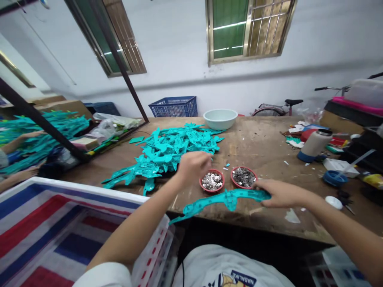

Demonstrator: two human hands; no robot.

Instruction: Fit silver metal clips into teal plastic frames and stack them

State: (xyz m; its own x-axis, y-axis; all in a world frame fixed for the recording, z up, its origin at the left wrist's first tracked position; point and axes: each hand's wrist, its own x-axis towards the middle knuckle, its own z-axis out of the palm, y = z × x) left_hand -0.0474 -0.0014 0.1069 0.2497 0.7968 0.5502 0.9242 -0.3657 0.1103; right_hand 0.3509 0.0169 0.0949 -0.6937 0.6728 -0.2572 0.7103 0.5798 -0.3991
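My right hand [278, 193] grips one end of a long, curved teal plastic part [230, 198], fingers above and thumb below. The part stretches leftward over the table's front edge, its far tip pointing down to the left. My left hand [194, 169] is closed and slightly blurred, just left of a red basket of shiny metal pieces [212, 181]; whatever its fingers hold is hidden. A second red basket of darker metal pieces [243, 177] stands close to my right fingertips. Behind my left hand lies a large heap of similar teal parts [173, 145].
A pale basin [220, 118] and a blue crate [173, 107] are at the back. A bottle [315, 145] and clutter stand on the right. A striped-lined crate [68, 187] sits front left. Beyond a dark metal post, another person's hands [31, 135] touch more teal parts.
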